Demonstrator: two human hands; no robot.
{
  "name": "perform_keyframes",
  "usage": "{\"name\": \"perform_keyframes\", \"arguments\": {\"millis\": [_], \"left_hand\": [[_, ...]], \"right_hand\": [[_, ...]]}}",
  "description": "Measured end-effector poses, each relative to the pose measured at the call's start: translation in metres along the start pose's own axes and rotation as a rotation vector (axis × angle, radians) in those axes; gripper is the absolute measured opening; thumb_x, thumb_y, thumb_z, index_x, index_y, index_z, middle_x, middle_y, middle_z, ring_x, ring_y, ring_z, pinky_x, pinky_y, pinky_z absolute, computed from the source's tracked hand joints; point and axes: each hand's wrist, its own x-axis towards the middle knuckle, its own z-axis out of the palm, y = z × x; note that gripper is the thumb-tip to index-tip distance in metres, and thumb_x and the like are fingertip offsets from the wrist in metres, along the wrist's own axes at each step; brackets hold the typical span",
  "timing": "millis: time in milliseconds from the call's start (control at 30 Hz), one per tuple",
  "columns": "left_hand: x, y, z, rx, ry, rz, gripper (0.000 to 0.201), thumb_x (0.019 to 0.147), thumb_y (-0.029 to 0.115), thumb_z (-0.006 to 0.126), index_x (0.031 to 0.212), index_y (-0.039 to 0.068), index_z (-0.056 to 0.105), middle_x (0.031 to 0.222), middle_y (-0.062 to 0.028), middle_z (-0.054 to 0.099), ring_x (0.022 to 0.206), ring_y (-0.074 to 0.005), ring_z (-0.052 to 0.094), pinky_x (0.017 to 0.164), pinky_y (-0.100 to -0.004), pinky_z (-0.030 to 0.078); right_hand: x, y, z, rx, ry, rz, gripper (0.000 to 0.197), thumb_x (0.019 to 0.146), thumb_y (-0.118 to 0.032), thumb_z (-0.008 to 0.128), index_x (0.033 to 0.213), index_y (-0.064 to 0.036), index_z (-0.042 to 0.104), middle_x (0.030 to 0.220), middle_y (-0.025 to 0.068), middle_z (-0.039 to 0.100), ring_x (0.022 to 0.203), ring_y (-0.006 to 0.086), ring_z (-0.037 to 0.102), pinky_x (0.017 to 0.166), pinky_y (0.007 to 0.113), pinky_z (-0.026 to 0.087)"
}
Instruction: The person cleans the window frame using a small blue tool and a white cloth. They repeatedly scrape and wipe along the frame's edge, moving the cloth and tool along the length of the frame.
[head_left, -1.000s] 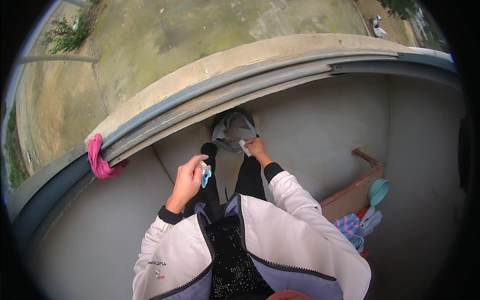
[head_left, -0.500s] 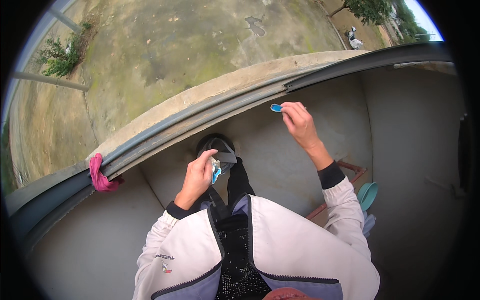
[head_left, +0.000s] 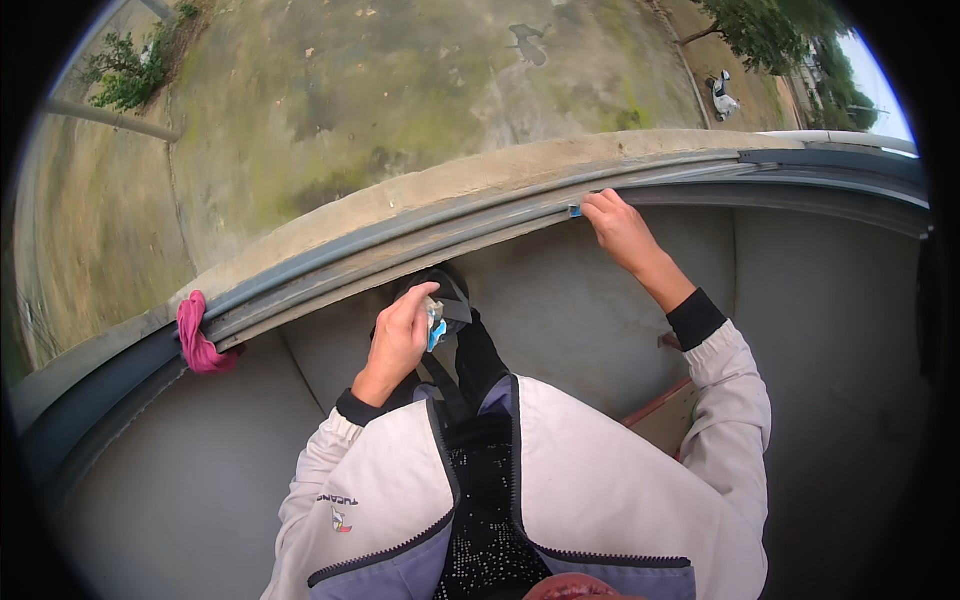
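Note:
My right hand (head_left: 622,235) is closed in a pinch on a small flat blue piece (head_left: 575,211). That piece is at the inner edge of the grey metal window track (head_left: 430,248), apparently touching it; its far end is hidden by my fingers. Lower and to the left, my left hand (head_left: 398,342) grips a crumpled blue-and-whitish wrapper-like bundle (head_left: 437,334), held over my legs. What the bundle is made of is too small to tell.
A pink cloth (head_left: 200,335) hangs over the track at the left. Beyond the concrete ledge (head_left: 400,195) lies a mossy yard far below, with a white scooter (head_left: 723,97) and trees (head_left: 760,35). My dark shoe (head_left: 450,290) is beneath the track. A reddish frame (head_left: 658,402) stands by my right arm.
My right hand has moved to the right, bringing the blue piece from over the floor up to the track's edge. My left hand still holds the bundle. The view has shifted slightly.

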Motion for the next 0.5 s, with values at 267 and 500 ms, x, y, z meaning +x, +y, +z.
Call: {"name": "perform_keyframes", "arguments": {"millis": [267, 500], "left_hand": [[0.004, -0.014, -0.018, 0.015, -0.005, -0.021, 0.033, 0.096, -0.005, 0.055, 0.126, 0.001, 0.067, 0.116, -0.0223, 0.073, 0.103, -0.0415, 0.072, 0.088, -0.0414, 0.058], [-0.005, -0.018, -0.031, 0.007, 0.000, -0.034, 0.035, 0.096, -0.006, 0.056, 0.128, 0.002, 0.067, 0.119, -0.0214, 0.073, 0.104, -0.0412, 0.072, 0.088, -0.0415, 0.058]], "right_hand": [[0.022, -0.011, 0.002, 0.072, -0.023, -0.180, 0.026, 0.079, 0.005, 0.066, 0.104, -0.0012, 0.067, 0.111, 0.0067, 0.067, 0.104, 0.0285, 0.063, 0.083, 0.039, 0.059], [0.051, -0.022, 0.007, 0.171, -0.123, -0.292, 0.024, 0.079, 0.002, 0.067, 0.103, -0.0030, 0.068, 0.112, 0.0054, 0.069, 0.103, 0.0267, 0.064, 0.081, 0.039, 0.060]]}}
